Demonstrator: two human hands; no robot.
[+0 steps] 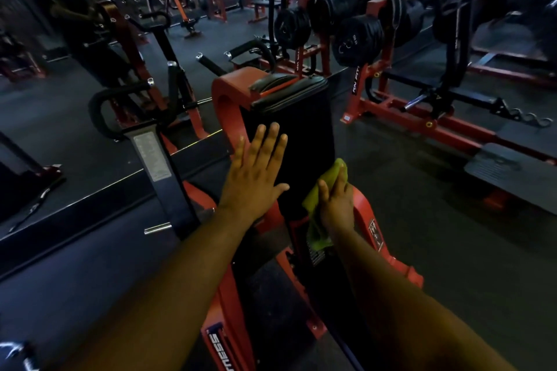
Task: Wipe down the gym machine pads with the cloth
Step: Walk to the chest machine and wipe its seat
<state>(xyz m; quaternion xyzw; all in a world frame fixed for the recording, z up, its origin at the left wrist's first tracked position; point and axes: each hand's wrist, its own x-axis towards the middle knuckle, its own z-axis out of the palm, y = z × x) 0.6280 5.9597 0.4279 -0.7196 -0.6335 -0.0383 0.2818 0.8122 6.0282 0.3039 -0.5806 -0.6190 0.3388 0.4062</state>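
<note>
Black pad (304, 129) upright on the red frame (227, 93), centre of view. Left hand (256, 172) flat on its near left face, fingers straight and together. Right hand (336, 199) pressed the green cloth (319, 199) against its lower right edge, fingers curled over it.

Dim gym light, blurred warped edges

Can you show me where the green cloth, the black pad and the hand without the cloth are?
green cloth (327, 179), head view, upper fold.
black pad (304, 135), head view, its face.
left hand (256, 172), head view, back of hand.
</note>
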